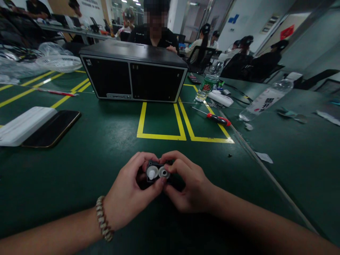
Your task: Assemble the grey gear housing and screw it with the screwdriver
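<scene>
Between my two hands, above the green table, is a small dark gearbox housing (148,180) with two white gears side by side in it. The left gear (152,173) has a white shaft standing up; the right gear (164,172) shows a dark hole at its centre. My left hand (132,187) grips the housing from the left, its thumb along the lower edge. My right hand (190,184) is closed round the right end, fingertips touching the right gear. The underside of the housing is hidden by my fingers.
A black two-bay box (156,83) stands ahead, with a person behind it. To the right lie a red-black screwdriver (219,119) and two water bottles (268,97) (208,85). On the left are a dark phone (51,128), a white case (26,124) and a white basket (60,63).
</scene>
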A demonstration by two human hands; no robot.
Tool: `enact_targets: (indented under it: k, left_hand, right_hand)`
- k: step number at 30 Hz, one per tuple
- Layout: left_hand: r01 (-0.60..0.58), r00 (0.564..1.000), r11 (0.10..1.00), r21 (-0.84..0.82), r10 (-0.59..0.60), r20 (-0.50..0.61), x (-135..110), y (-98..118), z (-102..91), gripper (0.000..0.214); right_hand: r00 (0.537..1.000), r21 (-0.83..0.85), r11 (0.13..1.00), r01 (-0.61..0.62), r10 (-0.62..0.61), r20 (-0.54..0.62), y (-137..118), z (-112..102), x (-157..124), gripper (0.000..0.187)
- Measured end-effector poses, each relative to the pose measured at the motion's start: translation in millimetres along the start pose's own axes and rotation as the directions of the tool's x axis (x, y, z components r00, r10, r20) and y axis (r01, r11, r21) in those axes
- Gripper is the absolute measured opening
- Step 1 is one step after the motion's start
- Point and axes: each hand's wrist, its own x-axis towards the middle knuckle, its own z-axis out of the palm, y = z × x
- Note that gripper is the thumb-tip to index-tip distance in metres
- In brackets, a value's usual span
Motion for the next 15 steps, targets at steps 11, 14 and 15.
enact_targets:
  k: [11,14,15]
  left_hand:
    - [0.024,1.000,0.994,-0.108,-0.024,0.009,0.9,-0.8,-0.4,0.026]
    - [0.062,0.998,0.988,-0.141,-0.064,-0.004,2.6,-2.1,-1.9,0.030]
    - [0.072,0.997,0.986,-0.152,-0.074,-0.013,3.2,-2.1,-2.3,0.030]
  right_hand:
    - [0.991,-0.075,0.989,0.124,-0.127,-0.036,8.9,-1.1,-3.4,0.038]
    - [0.999,0.033,0.999,0.025,-0.023,-0.045,7.3,-2.9,-4.1,0.051]
    - [0.999,0.068,0.998,-0.008,0.011,-0.047,6.4,-3.4,-4.7,0.055]
